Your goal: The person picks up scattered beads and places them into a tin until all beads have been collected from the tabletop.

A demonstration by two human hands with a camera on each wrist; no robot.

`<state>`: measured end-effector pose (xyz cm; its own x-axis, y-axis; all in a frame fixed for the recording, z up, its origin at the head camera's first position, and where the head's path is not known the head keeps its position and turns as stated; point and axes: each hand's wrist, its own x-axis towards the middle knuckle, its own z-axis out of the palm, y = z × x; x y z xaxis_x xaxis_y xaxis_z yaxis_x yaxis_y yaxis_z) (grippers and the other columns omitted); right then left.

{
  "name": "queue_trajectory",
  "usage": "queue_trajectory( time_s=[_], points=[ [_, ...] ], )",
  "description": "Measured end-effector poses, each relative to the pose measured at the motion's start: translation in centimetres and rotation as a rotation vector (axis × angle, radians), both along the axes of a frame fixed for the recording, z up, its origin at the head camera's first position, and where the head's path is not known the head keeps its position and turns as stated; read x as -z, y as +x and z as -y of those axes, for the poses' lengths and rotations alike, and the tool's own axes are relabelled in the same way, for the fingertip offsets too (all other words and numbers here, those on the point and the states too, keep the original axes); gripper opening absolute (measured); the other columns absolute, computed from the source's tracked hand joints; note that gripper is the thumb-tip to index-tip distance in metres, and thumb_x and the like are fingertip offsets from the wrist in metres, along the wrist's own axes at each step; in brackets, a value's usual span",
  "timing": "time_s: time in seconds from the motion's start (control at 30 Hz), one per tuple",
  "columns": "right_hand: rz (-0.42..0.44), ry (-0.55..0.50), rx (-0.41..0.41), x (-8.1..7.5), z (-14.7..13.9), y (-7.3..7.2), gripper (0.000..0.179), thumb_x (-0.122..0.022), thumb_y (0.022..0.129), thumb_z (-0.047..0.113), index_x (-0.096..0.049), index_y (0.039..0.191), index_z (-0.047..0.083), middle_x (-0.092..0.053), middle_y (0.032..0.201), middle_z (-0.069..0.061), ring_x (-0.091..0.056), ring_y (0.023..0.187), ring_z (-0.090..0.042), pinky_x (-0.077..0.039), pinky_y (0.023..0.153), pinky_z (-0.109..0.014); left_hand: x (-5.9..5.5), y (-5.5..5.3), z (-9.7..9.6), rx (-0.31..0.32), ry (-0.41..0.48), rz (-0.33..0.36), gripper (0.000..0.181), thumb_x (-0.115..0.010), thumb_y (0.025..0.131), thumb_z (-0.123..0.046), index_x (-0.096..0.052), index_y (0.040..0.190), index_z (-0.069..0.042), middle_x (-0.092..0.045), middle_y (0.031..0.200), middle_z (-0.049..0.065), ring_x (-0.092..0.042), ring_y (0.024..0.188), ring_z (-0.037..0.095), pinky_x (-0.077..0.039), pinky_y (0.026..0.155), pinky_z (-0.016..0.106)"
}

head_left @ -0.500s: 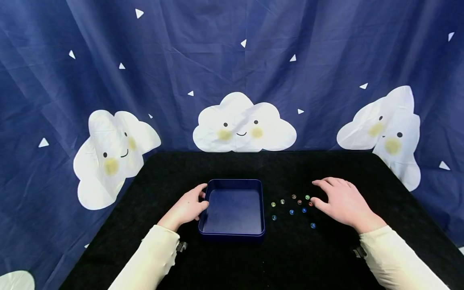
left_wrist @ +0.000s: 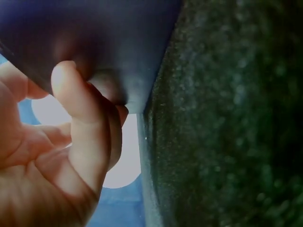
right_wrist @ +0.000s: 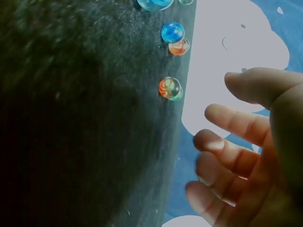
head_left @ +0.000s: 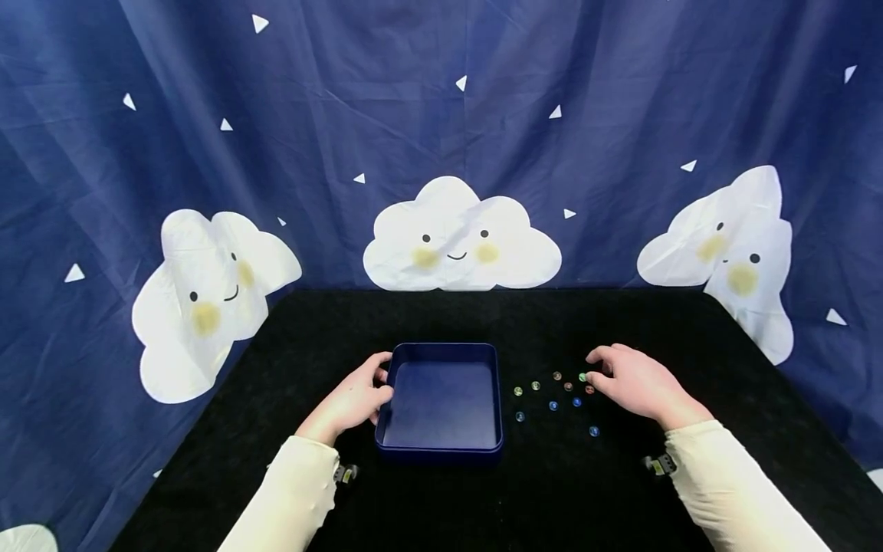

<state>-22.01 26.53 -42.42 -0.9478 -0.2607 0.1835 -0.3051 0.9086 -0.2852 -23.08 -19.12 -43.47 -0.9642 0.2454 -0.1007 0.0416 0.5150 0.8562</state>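
Note:
A shallow dark-blue square box (head_left: pixel 498 399) sits on the black cloth. My left hand (head_left: pixel 352 399) holds its left side, thumb over the rim and the other fingers against the outer wall. In the left wrist view those curled fingertips (left_wrist: pixel 66 78) meet the blue wall. My right hand (head_left: pixel 638 386) hovers just right of the scattered glass marbles, fingers loosely bent and nothing between them. Its fingertips are closest to a green marble (head_left: pixel 582 377) and a red marble (head_left: pixel 589 389). A blue marble (right_wrist: pixel 172 32) shows in the right wrist view, beyond the thumb.
Several other marbles lie between box and right hand, among them a yellowish marble (head_left: pixel 518 391) and a blue marble (head_left: pixel 595 432) nearer the front. Behind the black-covered table (head_left: pixel 441 506) hangs a navy curtain (head_left: pixel 414 92) printed with clouds.
My right hand has moved slightly left, with thumb and index finger closer together near the green marble. The left hand stays on the box. The head view has shifted slightly.

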Motion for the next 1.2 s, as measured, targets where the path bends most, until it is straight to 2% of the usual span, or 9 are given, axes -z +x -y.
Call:
queue_trajectory(
  time_s=[0.13, 0.33, 0.37, 0.47, 0.57, 0.6, 0.83, 1.03, 1.2],
  points=[
    [0.065, -0.021, 0.016, 0.4, 0.5, -0.7, 0.027, -0.067, 0.080, 0.029, -0.067, 0.102, 0.014, -0.053, 0.072, 0.009, -0.049, 0.066, -0.010, -0.043, 0.064, -0.035, 0.5, 0.0, 0.6, 0.012, 0.049, 0.028, 0.062, -0.055, 0.080, -0.002, -0.037, 0.138, -0.015, -0.051, 0.106, 0.016, -0.056, 0.050, 0.026, -0.051, 0.048, 0.040],
    [0.159, -0.040, 0.056, 0.8, 0.8, -1.3, 0.024, -0.064, 0.081, 0.027, -0.065, 0.102, 0.015, -0.061, 0.065, 0.016, -0.057, 0.074, -0.015, -0.045, 0.070, -0.043, 0.8, 0.0, 0.9, 0.033, 0.064, 0.033, 0.061, -0.055, 0.082, -0.004, -0.036, 0.139, -0.016, -0.051, 0.107, 0.017, -0.057, 0.055, 0.027, -0.051, 0.050, 0.041],
    [0.170, -0.043, 0.059, 1.0, 0.7, -1.4, 0.022, -0.064, 0.081, 0.026, -0.064, 0.101, 0.015, -0.062, 0.065, 0.016, -0.058, 0.075, -0.015, -0.045, 0.070, -0.044, 0.4, 0.2, 0.7, 0.038, 0.065, 0.033, 0.061, -0.055, 0.082, -0.003, -0.036, 0.138, -0.015, -0.050, 0.108, 0.018, -0.057, 0.055, 0.027, -0.051, 0.050, 0.041],
    [0.186, -0.046, 0.059, 1.4, 0.6, -1.7, 0.015, -0.064, 0.082, 0.026, -0.064, 0.095, 0.019, -0.061, 0.065, 0.017, -0.057, 0.074, -0.014, -0.045, 0.069, -0.041, 0.2, 0.1, 0.5, 0.044, 0.084, 0.036, 0.061, -0.055, 0.081, -0.003, -0.037, 0.138, -0.014, -0.048, 0.108, 0.019, -0.056, 0.055, 0.026, -0.051, 0.050, 0.040],
    [0.187, -0.054, 0.041, 1.8, 0.4, -2.0, 0.009, -0.064, 0.083, 0.027, -0.064, 0.089, 0.021, -0.060, 0.066, 0.015, -0.053, 0.068, -0.012, -0.043, 0.065, -0.037, -0.1, 0.0, 0.6, 0.040, 0.095, 0.048, 0.061, -0.057, 0.081, -0.003, -0.037, 0.138, -0.015, -0.047, 0.108, 0.019, -0.056, 0.057, 0.027, -0.051, 0.051, 0.041],
    [0.187, -0.055, 0.038, 1.9, 0.4, -2.1, 0.007, -0.064, 0.083, 0.027, -0.063, 0.087, 0.021, -0.060, 0.066, 0.014, -0.052, 0.066, -0.012, -0.042, 0.064, -0.036, 0.4, -0.3, 0.8, 0.037, 0.098, 0.051, 0.062, -0.057, 0.081, -0.004, -0.037, 0.138, -0.017, -0.047, 0.108, 0.018, -0.056, 0.057, 0.026, -0.051, 0.051, 0.041],
    [0.173, -0.063, 0.029, 2.1, 0.5, -2.2, 0.005, -0.066, 0.083, 0.026, -0.061, 0.081, 0.025, -0.056, 0.061, 0.013, -0.049, 0.057, -0.011, -0.040, 0.058, -0.033, 0.8, -0.6, 0.8, 0.048, 0.143, 0.071, 0.065, -0.058, 0.080, -0.003, -0.034, 0.139, -0.016, -0.048, 0.109, 0.020, -0.057, 0.057, 0.028, -0.051, 0.052, 0.043],
    [0.124, -0.099, 0.042, 1.5, 1.6, -1.8, 0.007, -0.065, 0.082, 0.024, -0.059, 0.083, 0.025, -0.052, 0.058, 0.010, -0.047, 0.052, -0.011, -0.037, 0.052, -0.031, 1.0, -0.7, 0.8, 0.042, 0.163, 0.068, 0.063, -0.058, 0.080, -0.002, -0.035, 0.138, -0.016, -0.047, 0.108, 0.020, -0.056, 0.056, 0.027, -0.051, 0.051, 0.042],
    [0.065, -0.130, 0.022, 0.5, 3.3, -1.1, 0.008, -0.065, 0.082, 0.023, -0.058, 0.085, 0.027, -0.052, 0.058, 0.011, -0.046, 0.051, -0.009, -0.037, 0.051, -0.030, 1.2, -0.6, 1.0, 0.051, 0.163, 0.078, 0.063, -0.059, 0.082, -0.005, -0.034, 0.138, -0.016, -0.046, 0.108, 0.019, -0.057, 0.058, 0.028, -0.052, 0.054, 0.042]
  ],
)
